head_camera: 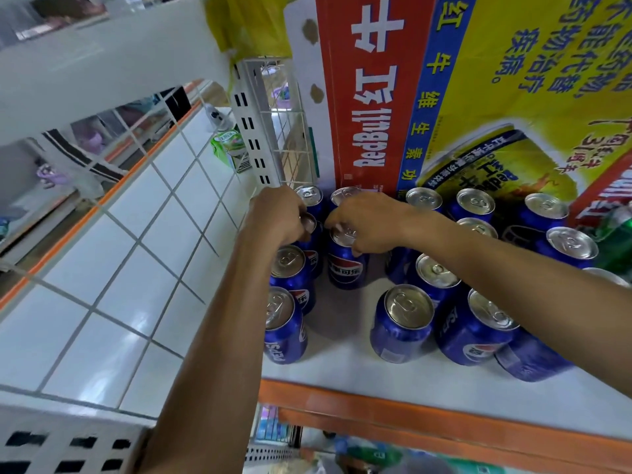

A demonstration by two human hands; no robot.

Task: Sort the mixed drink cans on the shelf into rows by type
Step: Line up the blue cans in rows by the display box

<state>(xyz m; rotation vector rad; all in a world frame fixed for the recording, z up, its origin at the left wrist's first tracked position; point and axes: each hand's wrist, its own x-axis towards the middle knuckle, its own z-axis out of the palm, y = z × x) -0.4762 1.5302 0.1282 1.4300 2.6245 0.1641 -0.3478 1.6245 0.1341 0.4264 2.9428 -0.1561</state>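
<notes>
**Entry: back-left corner of the shelf [342, 374]**

- Stock: blue cans are standing upright, long axes vertical and tops facing the camera, in front of a Red Bull carton [369, 97].
- Right hand [371, 224]: reaching across to the back left. Its fingers are curling down over the rim of the middle Pepsi can [345, 268] and clamping it from above. The can is sitting directly under the palm.
- Left hand [277, 217]: curling round the top of the rear blue can [308, 223], which is lying just ahead of the knuckles (its body is mostly hidden).
- Deciding relation: the two gripped cans are standing just beside each other. The left column [290, 268] is running toward the person just left of the middle Pepsi can, so any shift into that row is probably going leftward, not forward.
- Odd type: a green can [615, 244] is sitting at the far right, well apart from both hands and nearer the right arm.
</notes>
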